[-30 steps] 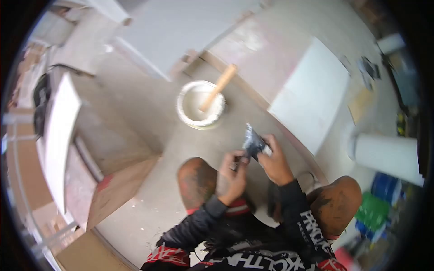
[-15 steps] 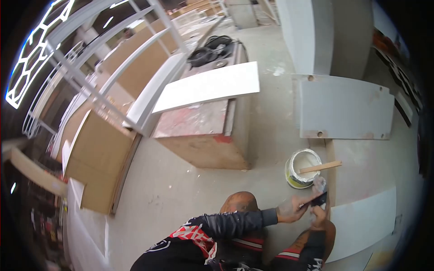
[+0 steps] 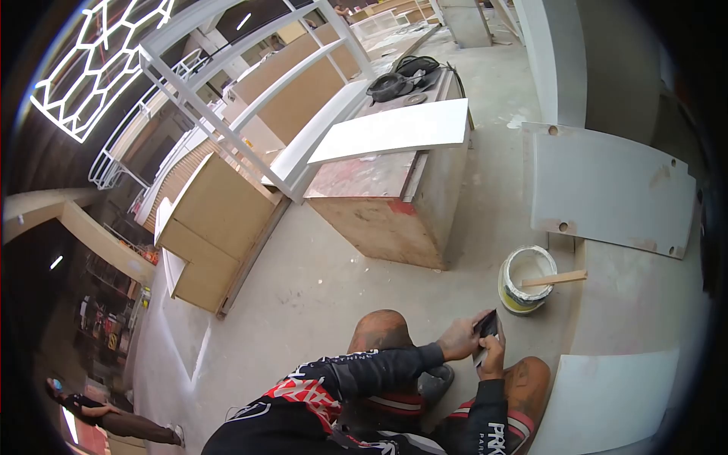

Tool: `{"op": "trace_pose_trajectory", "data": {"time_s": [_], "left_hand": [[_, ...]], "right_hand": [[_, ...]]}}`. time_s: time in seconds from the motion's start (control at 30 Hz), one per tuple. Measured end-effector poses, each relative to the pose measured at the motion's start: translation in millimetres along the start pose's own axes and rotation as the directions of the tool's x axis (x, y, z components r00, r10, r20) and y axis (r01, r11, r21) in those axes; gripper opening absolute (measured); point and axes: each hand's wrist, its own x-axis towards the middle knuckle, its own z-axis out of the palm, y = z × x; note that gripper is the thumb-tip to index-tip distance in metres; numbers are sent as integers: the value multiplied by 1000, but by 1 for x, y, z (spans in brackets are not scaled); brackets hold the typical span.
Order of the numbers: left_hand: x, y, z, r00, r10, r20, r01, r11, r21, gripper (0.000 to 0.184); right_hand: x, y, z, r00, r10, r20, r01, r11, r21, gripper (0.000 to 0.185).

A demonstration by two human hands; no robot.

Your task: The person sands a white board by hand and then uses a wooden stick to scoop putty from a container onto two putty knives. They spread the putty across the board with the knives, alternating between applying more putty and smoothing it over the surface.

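Both my hands meet above the floor between my knees, around a dark, flat putty scraper. My left hand grips it from the left with closed fingers. My right hand closes on its lower right part; a pale, thin edge shows beneath, too small to make out. Just right of and beyond my hands stands an open bucket with whitish paste on its rim and inside. A flat wooden stick leans out of it to the right.
A pale panel with holes lies at right, a white board nearer me. Ahead, a worn box carries a white board and black gear. White frames and brown cabinets stand left. Another person is at lower left.
My view has turned left, bringing the other person into sight. My hands, still on the scraper, have drawn left, away from the bucket; the scraper now stands more upright.
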Motion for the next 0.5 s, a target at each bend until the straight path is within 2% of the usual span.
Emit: {"op": "trace_pose_trajectory", "data": {"time_s": [0.03,0.07,0.1,0.13,0.17,0.2,0.23,0.27,0.3,0.37,0.4,0.43,0.47,0.5], "left_hand": [[-2,1,-3,1000,1,7,-1,1000,9,57],[-4,0,-5,988,156,-9,-156,987,-35,56],[-2,2,-5,950,311,-33,-313,946,-82,55],[1,4,-5,885,461,-61,-465,876,-127,55],[1,7,-2,880,472,-47,-474,870,-136,55],[-3,8,2,885,464,47,-459,884,-83,55],[-7,7,8,886,441,142,-442,897,-28,55],[0,0,23,850,518,-97,-516,855,43,56],[6,4,24,920,358,-161,-352,934,62,56],[24,1,17,944,290,-156,-291,957,14,54],[21,4,15,972,216,-96,-213,976,37,51],[20,2,15,971,222,-93,-220,975,35,51],[20,1,13,960,265,-92,-270,962,-49,50],[21,-1,13,947,308,-97,-319,939,-133,50]], "right_hand": [[-3,-12,2,1000,12,4,-12,993,-121,83],[-6,-22,1,1000,24,1,-23,970,-244,83],[-5,-27,-4,1000,12,-9,-14,970,-244,83],[-2,-32,-10,998,-60,9,61,994,-89,83],[1,-35,-17,991,-135,15,133,989,67,83],[4,-37,-24,988,-147,47,139,980,143,83],[9,-28,-28,986,-156,57,156,988,13,85],[12,-15,-30,977,-198,84,201,979,-34,85],[10,-12,-25,963,-242,118,253,964,-84,85],[-5,-16,-8,983,-181,-19,173,961,-214,87],[-7,-21,-4,989,-145,-22,137,969,-204,87],[-9,-26,-2,994,-104,-25,97,976,-193,88],[-6,-31,-5,993,-114,-26,107,975,-194,88],[0,-36,-14,992,-129,15,130,987,-96,88]]}}
